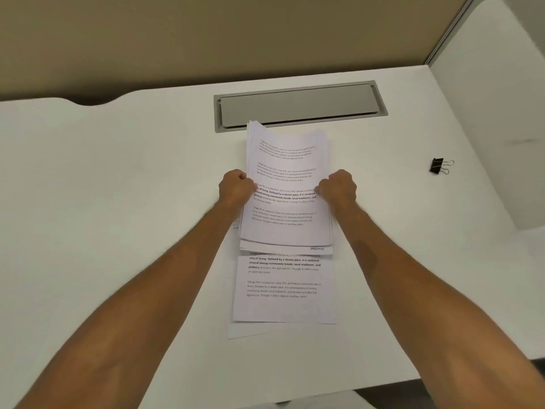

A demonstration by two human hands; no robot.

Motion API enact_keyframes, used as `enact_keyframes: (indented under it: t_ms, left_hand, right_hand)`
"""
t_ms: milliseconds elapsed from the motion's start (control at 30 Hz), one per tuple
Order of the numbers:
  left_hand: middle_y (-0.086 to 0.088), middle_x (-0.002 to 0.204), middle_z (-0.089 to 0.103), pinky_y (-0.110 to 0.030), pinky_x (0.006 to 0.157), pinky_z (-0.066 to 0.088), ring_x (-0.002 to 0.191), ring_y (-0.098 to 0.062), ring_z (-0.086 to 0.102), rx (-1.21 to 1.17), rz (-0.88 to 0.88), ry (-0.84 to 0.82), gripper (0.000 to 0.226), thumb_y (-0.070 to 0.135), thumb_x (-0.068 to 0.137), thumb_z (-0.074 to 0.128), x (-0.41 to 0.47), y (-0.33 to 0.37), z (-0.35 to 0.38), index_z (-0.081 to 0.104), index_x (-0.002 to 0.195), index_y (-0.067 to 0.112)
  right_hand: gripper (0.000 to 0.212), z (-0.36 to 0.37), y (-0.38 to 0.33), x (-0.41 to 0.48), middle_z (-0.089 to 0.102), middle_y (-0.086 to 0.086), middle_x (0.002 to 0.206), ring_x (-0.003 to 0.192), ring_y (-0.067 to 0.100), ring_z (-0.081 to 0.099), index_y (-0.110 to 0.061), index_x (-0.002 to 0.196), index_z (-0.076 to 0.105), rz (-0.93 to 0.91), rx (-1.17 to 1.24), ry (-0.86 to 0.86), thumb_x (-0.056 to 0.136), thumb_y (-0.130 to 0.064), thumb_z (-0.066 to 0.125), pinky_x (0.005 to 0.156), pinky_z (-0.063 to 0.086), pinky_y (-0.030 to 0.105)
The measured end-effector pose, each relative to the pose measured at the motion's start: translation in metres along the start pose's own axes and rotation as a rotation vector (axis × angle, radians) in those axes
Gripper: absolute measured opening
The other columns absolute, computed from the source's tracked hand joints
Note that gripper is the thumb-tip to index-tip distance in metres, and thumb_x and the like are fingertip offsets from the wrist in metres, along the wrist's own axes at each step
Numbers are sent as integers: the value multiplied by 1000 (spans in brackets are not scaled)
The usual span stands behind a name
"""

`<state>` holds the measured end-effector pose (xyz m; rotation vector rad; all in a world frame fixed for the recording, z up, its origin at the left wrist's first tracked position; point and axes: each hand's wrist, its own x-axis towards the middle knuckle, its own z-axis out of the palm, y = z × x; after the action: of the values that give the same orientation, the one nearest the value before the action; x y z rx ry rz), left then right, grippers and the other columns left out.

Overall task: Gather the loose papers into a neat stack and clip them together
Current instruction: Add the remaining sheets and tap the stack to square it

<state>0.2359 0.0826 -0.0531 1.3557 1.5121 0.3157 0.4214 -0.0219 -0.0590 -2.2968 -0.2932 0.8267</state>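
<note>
The left hand (236, 188) grips the left edge of the stack of papers (287, 184), its fingers (240, 176) curled tight around the sheets at about mid-height of the stack. The stack is held raised and tilted, its far end fanned slightly and reaching the near rim of the grey cable hatch (299, 106) set into the white worktop (118, 178). Printed paragraphs, one in bold, run across the top sheet. Just nearer than the stack, and partly under its near edge, more loose sheets (283, 290) lie flat on the worktop, overlapping unevenly, with a strip marked "SPEED POST" showing between them and the held stack; a lower sheet sticks out at their near left corner. On the stack's right edge, level with the left hand, the right hand (337, 187) holds on in the same way, fingers closed on the paper. Both bare forearms reach in from the near edge of the worktop. Well to the right of the stack, apart from everything else, a black binder clip (438, 166) sits on the worktop with its wire handles pointing right.
</note>
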Motion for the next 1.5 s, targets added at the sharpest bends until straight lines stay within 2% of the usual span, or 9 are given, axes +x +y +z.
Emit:
enact_keyframes:
  t_ms: [200,333,400,533,633,933,1100,1333,1500]
  left_hand:
    - [-5,98,74,-46,85,61,91,-27,72,55,98,40,12,15,81,74,-1,1,2,63,81,19]
    - [-3,103,74,-40,83,62,89,-23,74,0,170,8,12,13,86,74,-7,8,5,68,97,13]
    - [-2,105,72,-40,85,62,92,-22,73,-47,182,-4,15,12,88,73,-10,13,5,67,102,14]
    - [-4,105,71,-41,82,62,93,-21,73,-167,166,-14,41,7,83,77,-16,17,-4,58,117,18]
    - [-7,109,72,-42,83,62,94,-23,74,-232,67,-47,53,2,81,78,-25,8,-17,56,127,15]
    - [-4,95,77,-38,82,62,85,-22,75,-123,-80,15,30,-1,76,79,-98,-66,-17,71,101,15]
    - [6,87,72,-35,80,60,79,-17,71,22,-53,69,28,6,78,79,-112,-91,-14,70,101,17]
    - [-6,121,57,-33,83,51,112,-25,56,256,26,203,36,14,77,78,-119,-110,-18,69,111,18]
    - [-8,106,64,-37,72,60,86,-28,68,155,-69,168,35,12,72,79,-116,-108,-28,62,103,17]
  right_hand:
    - [43,-2,5,3,57,5,111,95,23,58,-11,121,53,49,249,-16,83,-3,69,81,50,31]
    - [21,-7,3,4,70,1,84,81,27,68,-20,73,62,7,287,-14,76,-1,69,76,58,31]
    - [18,-10,0,3,74,5,94,84,27,72,-20,78,63,-20,304,-11,78,-2,66,75,61,33]
    - [19,-25,-9,-10,67,1,97,66,10,61,-18,98,58,-93,255,3,87,-3,56,46,45,14]
    - [22,-37,-7,-25,67,-2,91,67,12,62,-13,104,62,-124,197,2,85,-4,58,50,45,19]
    - [9,-19,76,-94,68,0,86,80,24,65,-12,90,65,-79,-91,-32,81,-13,67,65,44,27]
    - [26,-10,97,-112,53,8,114,106,27,55,-12,112,62,-122,-346,67,89,-24,66,72,39,31]
    - [34,9,80,-122,56,11,117,104,32,60,-9,117,57,-79,-298,3,87,-24,66,73,43,32]
    - [34,19,72,-125,63,10,112,101,32,62,-13,112,59,-81,-253,-40,80,-21,69,76,55,37]
